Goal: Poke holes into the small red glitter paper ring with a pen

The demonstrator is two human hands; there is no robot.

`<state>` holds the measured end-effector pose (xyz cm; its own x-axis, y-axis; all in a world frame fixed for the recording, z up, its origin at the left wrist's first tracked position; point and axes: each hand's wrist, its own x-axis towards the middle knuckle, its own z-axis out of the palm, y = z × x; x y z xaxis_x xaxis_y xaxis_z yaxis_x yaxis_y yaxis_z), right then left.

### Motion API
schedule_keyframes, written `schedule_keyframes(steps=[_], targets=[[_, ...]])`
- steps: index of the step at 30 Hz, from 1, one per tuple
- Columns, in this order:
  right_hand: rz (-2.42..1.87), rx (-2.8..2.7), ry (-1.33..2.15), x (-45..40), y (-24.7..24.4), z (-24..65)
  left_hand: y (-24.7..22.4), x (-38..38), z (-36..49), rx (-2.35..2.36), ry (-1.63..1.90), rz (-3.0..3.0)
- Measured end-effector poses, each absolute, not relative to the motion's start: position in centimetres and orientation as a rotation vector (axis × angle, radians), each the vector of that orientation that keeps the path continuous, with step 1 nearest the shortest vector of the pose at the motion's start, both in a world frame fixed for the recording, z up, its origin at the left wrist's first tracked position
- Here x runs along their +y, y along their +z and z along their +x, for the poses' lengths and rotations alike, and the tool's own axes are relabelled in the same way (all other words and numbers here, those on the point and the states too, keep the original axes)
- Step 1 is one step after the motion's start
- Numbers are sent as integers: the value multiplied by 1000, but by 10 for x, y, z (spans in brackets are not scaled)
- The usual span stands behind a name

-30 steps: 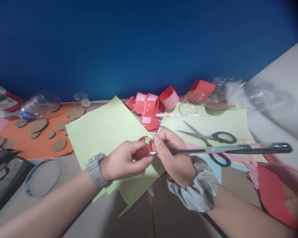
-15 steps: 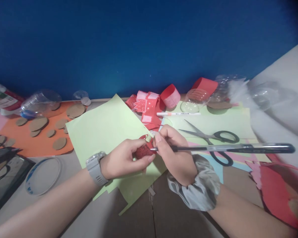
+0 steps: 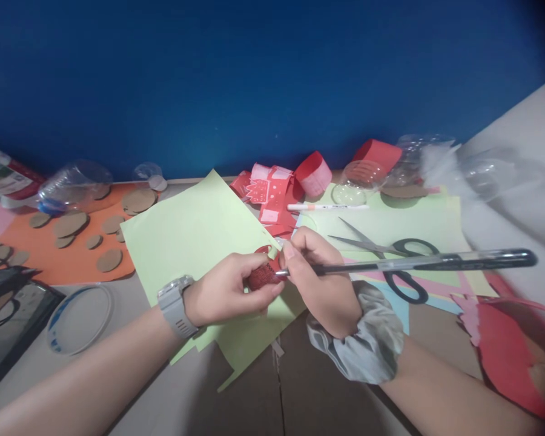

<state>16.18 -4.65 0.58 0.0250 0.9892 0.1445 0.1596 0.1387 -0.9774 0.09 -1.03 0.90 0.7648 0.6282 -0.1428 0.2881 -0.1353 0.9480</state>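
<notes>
My left hand [image 3: 224, 293], with a grey watch on the wrist, is closed around a small red piece [image 3: 260, 277] that bears dark, scale-like marks. Thumb and fingers pinch it over the light green sheet [image 3: 191, 224]. In my right hand [image 3: 322, 290] lies a black-and-clear pen [image 3: 418, 263], nearly level. Its tip points left and meets the edge of the red piece, or comes very close; I cannot tell which. The right fingertips also sit beside the red piece, where a small pale green strip shows. A grey scrunchie is on that wrist.
Black-handled scissors [image 3: 390, 254] lie partly spread, right of my hands. Behind are a white marker [image 3: 327, 208], red paper shapes [image 3: 277, 188] and clear plastic cups [image 3: 356, 181]. On the left, cardboard discs [image 3: 70, 224] rest on orange paper near a plastic bottle [image 3: 75, 184] and tape ring [image 3: 79, 321].
The pen's rear end has tilted up slightly, while its tip stays beside the red piece. Both hands keep nearly the same place and hold.
</notes>
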Motion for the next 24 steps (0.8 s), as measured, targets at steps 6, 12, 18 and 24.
schedule_keyframes(steps=[6,12,18,24], targets=[[-1254,-1344,978,-47,6,161,8,-10,1,721,355,1739],[-1217,-1353,1031,-46,7,162,8,-9,1,719,343,1733],[-1219,-1326,1040,-46,6,162,10,-9,1,728,351,1749],[-1191,-1307,1103,-45,5,162,8,-9,2,721,350,1731]])
